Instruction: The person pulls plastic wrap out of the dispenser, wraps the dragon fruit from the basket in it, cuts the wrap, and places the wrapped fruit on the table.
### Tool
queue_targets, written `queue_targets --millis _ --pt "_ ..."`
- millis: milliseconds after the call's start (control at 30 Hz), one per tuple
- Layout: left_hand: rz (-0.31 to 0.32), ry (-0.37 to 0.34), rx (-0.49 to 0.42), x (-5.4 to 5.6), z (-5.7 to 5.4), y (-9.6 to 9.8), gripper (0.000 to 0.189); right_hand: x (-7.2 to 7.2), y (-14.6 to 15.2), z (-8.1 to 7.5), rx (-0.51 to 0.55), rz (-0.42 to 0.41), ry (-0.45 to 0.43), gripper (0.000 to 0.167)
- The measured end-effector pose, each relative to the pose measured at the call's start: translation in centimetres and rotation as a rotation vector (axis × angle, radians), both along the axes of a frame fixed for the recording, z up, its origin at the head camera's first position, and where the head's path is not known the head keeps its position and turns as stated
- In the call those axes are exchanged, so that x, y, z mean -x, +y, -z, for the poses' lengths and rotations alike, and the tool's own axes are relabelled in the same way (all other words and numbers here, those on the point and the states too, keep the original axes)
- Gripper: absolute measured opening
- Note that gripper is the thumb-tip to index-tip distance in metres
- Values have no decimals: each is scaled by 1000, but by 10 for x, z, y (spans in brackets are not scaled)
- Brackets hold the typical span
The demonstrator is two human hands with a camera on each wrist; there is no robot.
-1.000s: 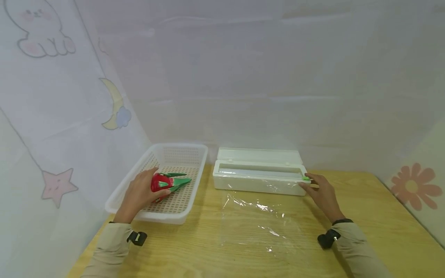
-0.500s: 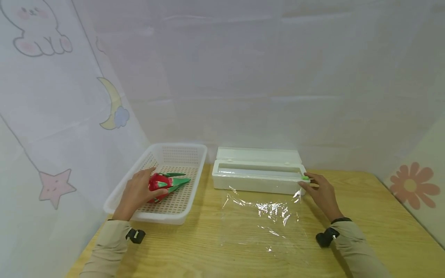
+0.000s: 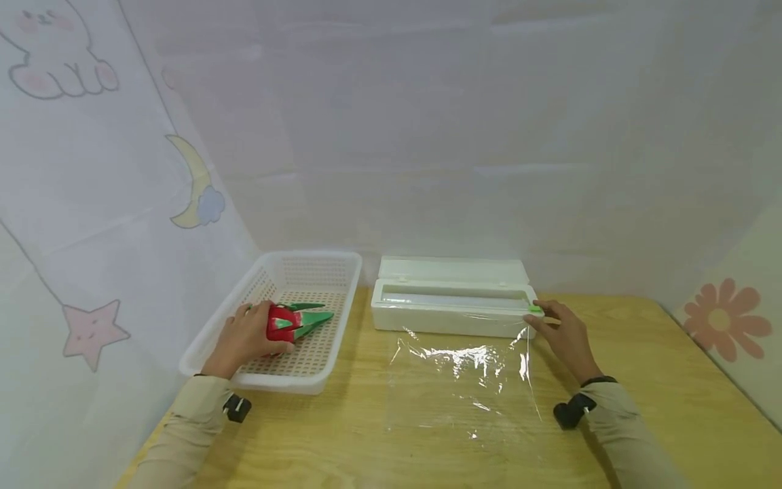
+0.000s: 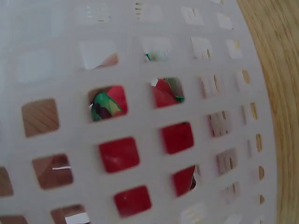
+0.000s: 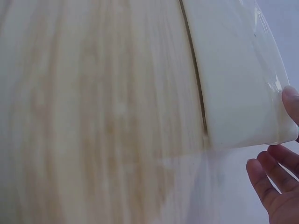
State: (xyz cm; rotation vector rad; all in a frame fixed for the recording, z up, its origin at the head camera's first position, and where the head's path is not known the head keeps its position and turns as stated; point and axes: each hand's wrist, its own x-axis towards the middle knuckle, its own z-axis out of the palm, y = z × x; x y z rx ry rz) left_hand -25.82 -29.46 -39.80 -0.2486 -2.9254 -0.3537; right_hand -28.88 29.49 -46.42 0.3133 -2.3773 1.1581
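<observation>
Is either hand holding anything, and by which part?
Left hand grips the red fruit by its rounded end; right hand pinches the white box at its right end.

1. A pale, creased backdrop is hanging behind a wood-grained table, whose far right corner is curving smoothly.
2. On the left, a white side panel is showing a cartoon animal, a yellow moon, a blue cloud and a pink star.
3. On the right, an orange-pink flower is decorating another pale panel.
4. Soft light is falling across the backdrop.
</observation>
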Motion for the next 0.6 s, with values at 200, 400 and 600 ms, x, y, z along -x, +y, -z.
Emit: queue_targets --millis 200,400,600 --pt "-4 -63 23 5 3 3 104 4 3 1 19 -2 -3 37" --pt "-10 -96 20 14 4 5 100 10 5 3 27 -7 -6 38" --pt "-24 -137 15 15 6 0 97 16 0 4 22 -19 -30 40"
